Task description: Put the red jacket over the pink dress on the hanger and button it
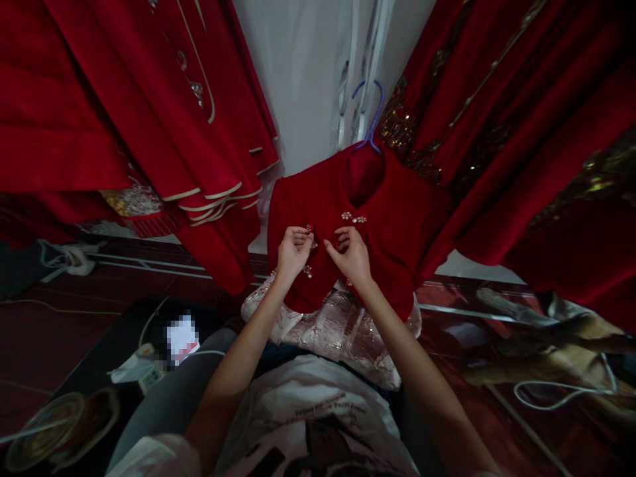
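Observation:
A red jacket [318, 199] with beaded, jewelled clasps hangs upright in front of me on a purple hanger [370, 129]. Its front panels fall apart toward the hem. My left hand [294, 253] is closed, thumb and fingertips pinching the jacket's front beside the beaded clasps. A clasp [308, 271] shows just below those fingers. Opposite it, my right hand [352, 255] curls its thumb and fingers at the other front panel, under the upper clasp [354, 217]. What lies between its fingertips is red and partly hidden. Shiny pale-pink fabric [332, 318] hangs below the jacket's hem.
Red garments with pale piping [199, 146] hang on the left, and red ones with gold sequins [497, 146] on the right. At lower left, a dark surface carries a plastic container [47, 427] and a power strip [152, 379]. A white cord [561, 397] loops at right.

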Demonstrator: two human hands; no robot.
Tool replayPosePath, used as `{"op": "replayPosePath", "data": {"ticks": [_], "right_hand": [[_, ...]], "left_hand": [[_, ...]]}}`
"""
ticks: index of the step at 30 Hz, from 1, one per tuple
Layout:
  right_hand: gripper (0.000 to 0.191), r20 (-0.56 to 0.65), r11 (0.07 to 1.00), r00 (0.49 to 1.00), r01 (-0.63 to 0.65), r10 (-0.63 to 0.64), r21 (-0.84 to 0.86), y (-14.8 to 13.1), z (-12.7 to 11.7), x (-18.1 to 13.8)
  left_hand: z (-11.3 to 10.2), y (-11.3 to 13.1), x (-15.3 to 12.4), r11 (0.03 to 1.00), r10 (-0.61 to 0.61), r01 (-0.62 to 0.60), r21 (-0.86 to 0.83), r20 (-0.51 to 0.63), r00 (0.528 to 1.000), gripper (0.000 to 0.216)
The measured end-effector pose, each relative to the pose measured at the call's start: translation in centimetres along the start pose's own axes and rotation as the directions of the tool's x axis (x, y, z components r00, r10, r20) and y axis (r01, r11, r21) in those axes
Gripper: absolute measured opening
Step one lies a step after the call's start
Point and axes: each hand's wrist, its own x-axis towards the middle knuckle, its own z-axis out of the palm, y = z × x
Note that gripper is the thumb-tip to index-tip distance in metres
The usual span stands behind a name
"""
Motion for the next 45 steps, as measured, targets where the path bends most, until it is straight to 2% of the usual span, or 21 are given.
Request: {"op": "replayPosePath", "data": {"ticks": [3,5,10,15,21,26,31,35,40,45], "right_hand": [[0.043,0.116,0.971,0.993,-0.065,0.038,0.231,0.9,0.2,-0.9],[0.041,0.147,0.945,0.988,-0.101,0.057,0.311,1.3,0.3,-1.2],[0.026,0.103,0.935,0.992,-0.109,0.078,0.337,1.3,0.7,-1.3],[0.029,0.052,0.923,0.995,-0.094,0.080,0.374,0.4,1.2,-1.1],[0.030,0.022,0.899,0.998,-0.066,0.063,0.432,-0.4,1.0,-0.3],[0.027,0.021,0.918,0.999,-0.049,0.044,0.394,-0.4,1.1,0.2],[0.028,0.005,0.934,1.000,-0.028,0.029,0.357,-0.2,1.5,0.2],[0.028,-0.008,0.949,1.000,-0.009,0.012,0.316,-0.1,1.7,0.5],[0.022,-0.022,0.952,0.999,0.044,-0.039,0.304,0.0,1.8,0.6],[0.021,-0.007,0.962,0.999,0.033,-0.033,0.270,-0.2,1.9,0.5]], "left_hand": [[0.0,0.5,-0.5,0.998,0.018,-0.016,-0.060,0.038,0.999,0.020],[0.1,0.8,-0.9,0.998,0.023,-0.020,-0.052,0.056,0.998,0.017],[0.1,1.0,-1.7,0.999,0.023,-0.020,-0.028,0.113,0.993,0.023],[-0.1,1.4,-1.8,1.000,0.029,-0.026,-0.017,0.153,0.988,0.027],[-0.1,1.6,-1.3,0.998,0.017,-0.008,-0.069,0.136,0.991,0.025],[0.0,1.8,-0.9,0.994,0.005,0.008,-0.107,0.122,0.993,0.025],[-0.1,1.8,-0.4,0.997,-0.036,0.047,-0.068,0.145,0.989,0.026],[-0.3,1.6,0.2,0.998,-0.025,0.036,-0.060,0.168,0.986,0.024],[-0.8,1.7,1.0,0.995,0.040,-0.059,0.079,0.225,0.974,0.017],[-1.4,2.2,1.4,0.966,0.113,-0.170,0.193,0.275,0.955,0.013]]}}
